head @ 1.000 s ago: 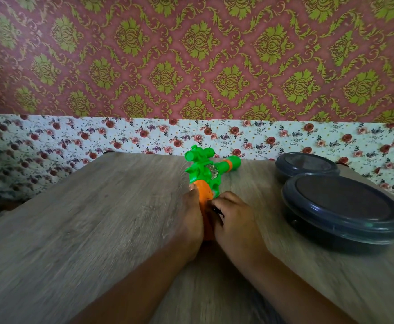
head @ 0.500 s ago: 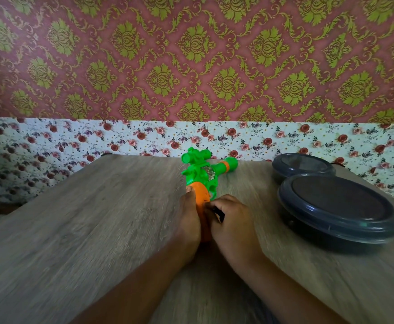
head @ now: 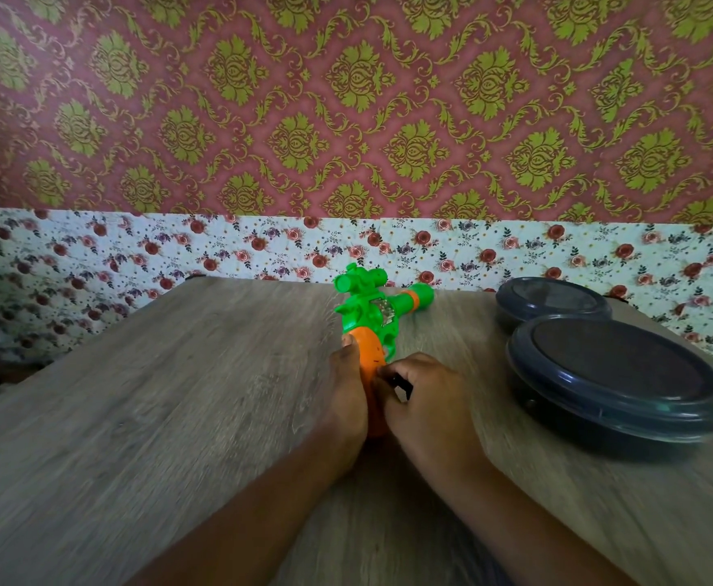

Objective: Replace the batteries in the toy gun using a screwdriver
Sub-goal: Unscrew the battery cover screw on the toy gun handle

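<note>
Wood-grain table against damask and floral wallpaper, left hand gripping the toy gun, right hand curled round a black screwdriver, two lidded dark containers beside

open tabletop left, two lidded containers crowding right

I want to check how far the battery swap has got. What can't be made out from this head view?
- Screwdriver tip and screw: hidden behind the right hand; only a dark handle shows.
- Battery cover on the toy gun: the orange grip sits between the right hand and the left hand; open or closed is unclear.
- Batteries: none visible.
- Contents of two dark lidded containers: lids hide them.
</note>
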Motion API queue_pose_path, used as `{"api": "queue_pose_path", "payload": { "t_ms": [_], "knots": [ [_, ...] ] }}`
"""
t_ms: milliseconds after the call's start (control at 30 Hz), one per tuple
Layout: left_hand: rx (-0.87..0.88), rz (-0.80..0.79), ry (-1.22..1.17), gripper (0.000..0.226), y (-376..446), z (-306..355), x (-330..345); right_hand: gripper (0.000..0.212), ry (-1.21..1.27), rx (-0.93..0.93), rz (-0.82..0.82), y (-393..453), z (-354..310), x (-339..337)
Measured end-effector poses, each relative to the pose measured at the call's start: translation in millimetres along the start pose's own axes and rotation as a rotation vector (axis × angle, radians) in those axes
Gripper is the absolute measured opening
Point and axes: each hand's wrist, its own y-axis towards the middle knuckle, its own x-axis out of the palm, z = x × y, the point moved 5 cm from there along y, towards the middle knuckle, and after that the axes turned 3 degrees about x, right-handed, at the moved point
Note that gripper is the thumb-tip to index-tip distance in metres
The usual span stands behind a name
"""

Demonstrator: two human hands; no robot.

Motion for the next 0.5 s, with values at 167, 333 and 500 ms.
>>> {"api": "queue_pose_path", "payload": {
  "t_ms": [167,333,500],
  "knots": [
    [0.033,0.028,0.018,0.074,-0.9,0.0,0.0,0.013,0.033,0.041,0.005,1.2,2.3,-1.1],
    [0.052,0.009,0.002,0.094,-1.3,-0.6,1.1,0.013,0.091,0.079,-0.009,2.4,5.3,-2.1],
    [0.071,0.018,0.003,0.106,0.9,-1.2,1.6,0.014,0.135,0.121,-0.025,2.2,7.4,-1.6]
  ]
}}
